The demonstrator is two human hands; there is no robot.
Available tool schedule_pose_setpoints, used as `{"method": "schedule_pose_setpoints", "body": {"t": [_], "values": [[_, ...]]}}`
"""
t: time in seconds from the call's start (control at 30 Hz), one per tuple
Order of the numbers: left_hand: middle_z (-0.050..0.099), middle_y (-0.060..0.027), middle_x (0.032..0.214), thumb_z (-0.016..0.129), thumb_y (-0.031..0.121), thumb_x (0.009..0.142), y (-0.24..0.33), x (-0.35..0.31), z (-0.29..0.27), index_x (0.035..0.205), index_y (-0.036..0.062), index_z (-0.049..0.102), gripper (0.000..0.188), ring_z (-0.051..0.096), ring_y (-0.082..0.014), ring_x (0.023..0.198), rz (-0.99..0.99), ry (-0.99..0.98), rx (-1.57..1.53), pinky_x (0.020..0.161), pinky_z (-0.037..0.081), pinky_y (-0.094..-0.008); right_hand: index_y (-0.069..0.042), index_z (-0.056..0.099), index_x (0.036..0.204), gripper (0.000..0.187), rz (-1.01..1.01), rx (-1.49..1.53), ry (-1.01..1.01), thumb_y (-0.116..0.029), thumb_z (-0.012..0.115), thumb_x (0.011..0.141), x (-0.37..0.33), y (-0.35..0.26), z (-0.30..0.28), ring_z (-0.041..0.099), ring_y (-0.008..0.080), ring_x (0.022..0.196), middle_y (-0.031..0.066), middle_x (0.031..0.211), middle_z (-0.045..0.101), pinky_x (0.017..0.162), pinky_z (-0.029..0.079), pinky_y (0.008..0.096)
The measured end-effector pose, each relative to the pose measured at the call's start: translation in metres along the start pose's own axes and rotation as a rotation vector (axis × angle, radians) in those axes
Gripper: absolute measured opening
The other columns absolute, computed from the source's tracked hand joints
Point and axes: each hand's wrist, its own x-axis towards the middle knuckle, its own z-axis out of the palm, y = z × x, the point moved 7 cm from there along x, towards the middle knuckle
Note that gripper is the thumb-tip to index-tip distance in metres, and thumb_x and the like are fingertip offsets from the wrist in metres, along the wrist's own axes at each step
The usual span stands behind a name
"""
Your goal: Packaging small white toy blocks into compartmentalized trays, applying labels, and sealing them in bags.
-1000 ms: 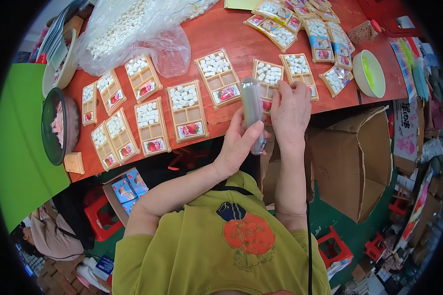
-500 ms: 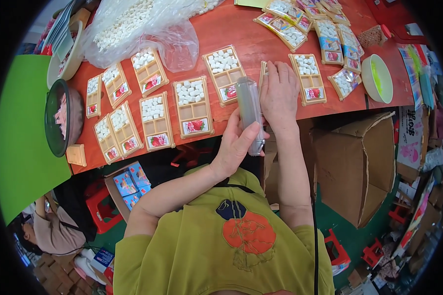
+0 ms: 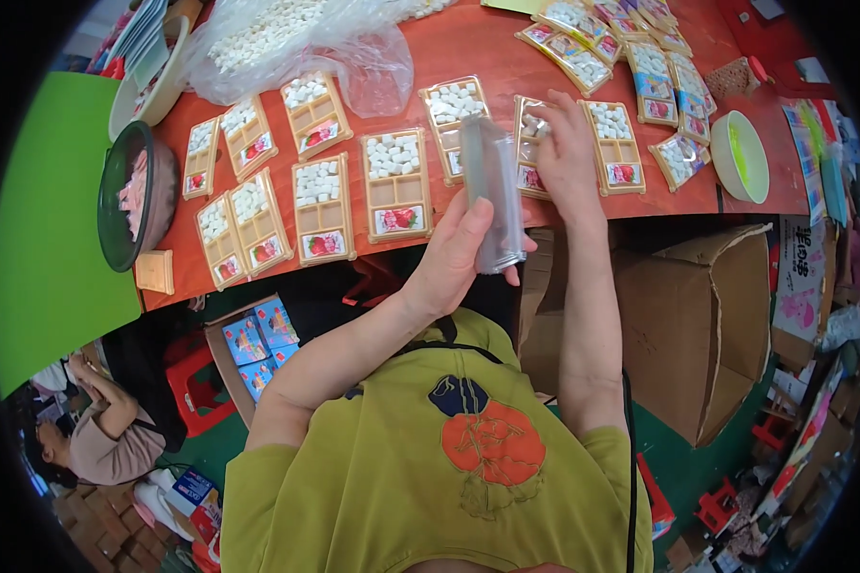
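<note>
My left hand (image 3: 446,260) is closed round a stack of clear plastic bags (image 3: 494,196), thumb on top, held slanting above the table's front edge. My right hand (image 3: 569,164) lies over the right side of a beige compartment tray (image 3: 520,143), fingers bent and slightly apart, with nothing visible in them. This tray has small white marshmallow-like pieces at its far end and a strawberry-printed packet at its near end; the hand hides part of it. Similar filled trays stand on either side, one tray (image 3: 617,153) to the right and another tray (image 3: 396,191) to the left.
A large clear bag of white pieces (image 3: 287,38) lies at the back of the red table (image 3: 468,43). Wrapped trays (image 3: 652,86) pile up at the far right beside a pale bowl (image 3: 739,158). A dark bowl (image 3: 143,196) stands left. Below are an open carton (image 3: 683,334) and another person (image 3: 115,439).
My right hand has drawn back and lifted its fingers, uncovering more of the tray beneath. The bag stack stays in my left hand. The whole view has shifted slightly.
</note>
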Motion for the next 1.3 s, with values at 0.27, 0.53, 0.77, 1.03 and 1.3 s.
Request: {"method": "schedule_pose_setpoints", "body": {"t": [0.27,0.53,0.77,1.03,1.3], "values": [[0.058,-0.0094,0.109,0.047,0.055,0.098,0.015,0.003,0.008,0.134,0.0077,0.036,0.06,0.065,-0.0186,0.093,0.034,-0.074,0.046,0.061,0.056,-0.0318,-0.001,0.064,0.1,0.009,0.653,0.966,-0.46,-0.005,0.058,0.094,-0.03,-0.06,-0.025,0.059,0.0081,0.076,0.0021,0.087,0.062,0.066,0.052,0.0252],[0.059,-0.0068,0.096,0.054,0.054,0.096,0.019,0.002,0.01,0.142,0.0065,0.029,0.071,0.063,-0.0133,0.081,0.127,-0.091,0.251,0.061,0.055,-0.0274,0.002,0.067,0.093,0.01,0.783,1.308,-0.563,-0.008,0.067,0.09,-0.056,-0.07,-0.012,0.057,0.0094,0.062,0.0015,0.072,0.06,0.049,0.051,0.0288],[0.056,-0.0066,0.11,0.062,0.044,0.095,0.011,0.012,0.011,0.145,0.0067,0.026,0.071,0.061,-0.012,0.09,0.065,-0.111,0.218,0.07,0.054,-0.0271,-0.001,0.066,0.095,0.012,0.894,1.323,-0.497,-0.013,0.062,0.094,-0.062,-0.062,-0.022,0.058,0.0098,0.067,0.0018,0.08,0.061,0.059,0.049,0.0257],[0.053,-0.0053,0.12,0.063,0.03,0.096,0.01,0.031,0.029,0.144,0.0033,0.028,0.065,0.054,-0.0105,0.101,0.074,0.009,0.234,0.083,0.048,-0.0262,-0.003,0.061,0.097,0.014,0.849,1.115,-0.146,-0.014,0.054,0.099,-0.067,-0.058,-0.039,0.055,0.0072,0.072,0.0,0.082,0.06,0.065,0.047,0.025],[0.052,-0.0054,0.118,0.061,0.038,0.096,0.004,0.029,0.029,0.147,0.0041,0.024,0.071,0.052,-0.0108,0.097,0.007,-0.136,0.268,0.081,0.047,-0.0269,-0.001,0.064,0.1,0.015,0.774,1.164,-0.289,-0.016,0.063,0.096,-0.062,-0.055,-0.051,0.058,0.0089,0.078,0.0019,0.084,0.062,0.071,0.048,0.0243]]}}
